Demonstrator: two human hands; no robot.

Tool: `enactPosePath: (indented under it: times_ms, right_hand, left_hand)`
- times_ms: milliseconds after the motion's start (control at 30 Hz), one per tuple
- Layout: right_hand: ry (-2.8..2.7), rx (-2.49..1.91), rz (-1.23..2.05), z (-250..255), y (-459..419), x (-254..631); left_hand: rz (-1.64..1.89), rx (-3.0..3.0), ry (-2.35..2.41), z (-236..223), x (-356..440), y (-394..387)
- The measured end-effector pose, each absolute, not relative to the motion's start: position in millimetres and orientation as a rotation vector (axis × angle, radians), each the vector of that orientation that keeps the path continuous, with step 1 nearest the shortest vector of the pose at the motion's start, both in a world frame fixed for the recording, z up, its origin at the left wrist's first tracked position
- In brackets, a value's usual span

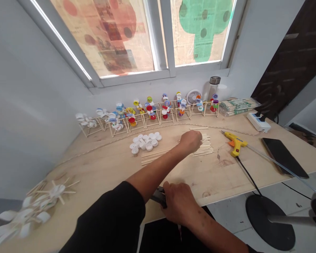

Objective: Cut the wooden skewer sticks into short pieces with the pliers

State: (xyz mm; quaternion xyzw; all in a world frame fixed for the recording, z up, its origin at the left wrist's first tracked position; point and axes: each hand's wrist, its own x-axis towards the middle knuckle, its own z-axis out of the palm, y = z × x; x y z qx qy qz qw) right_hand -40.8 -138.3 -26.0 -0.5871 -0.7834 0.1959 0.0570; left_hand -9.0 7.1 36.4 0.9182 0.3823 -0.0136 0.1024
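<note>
My left hand [191,142] reaches across to a pile of short thin wooden sticks [204,149], its fingers curled together at the pile's left side. Whatever lies between those fingertips is hidden. Close to the table's front edge, my right hand [180,202] wraps round a dark grey metal tool [159,196] that looks like pliers; its jaws point left, under my left forearm. Longer wooden sticks [154,157] lie partly behind that forearm. White bottle caps [146,141] are heaped just beyond them.
Several small stick frames with coloured bottle-cap wheels [151,112] line the back. A yellow glue gun [235,142], phone [284,156] and power strip [258,122] are on the right. White cap-and-stick wheels [56,191] lie at left. A cord [113,141] crosses the table [100,168].
</note>
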Motion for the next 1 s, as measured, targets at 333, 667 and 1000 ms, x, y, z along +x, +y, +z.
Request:
enactPosePath:
  times_ms: [333, 667, 1000]
  right_hand:
    - [-2.357, -1.719, 0.726, -26.2, -134.7, -37.2]
    - [-2.353, -1.820, 0.651, -24.7, -135.6, -39.0]
    - [-2.388, -1.874, 0.578, -24.2, -136.8, -40.5]
  left_hand:
    - [-0.103, 2.720, 1.162, 9.8, 24.5, 16.1]
    - [0.130, 2.670, 1.068, 30.2, 1.0, 18.4]
    - [0.407, 2.515, 1.179, 51.8, -139.5, 18.0]
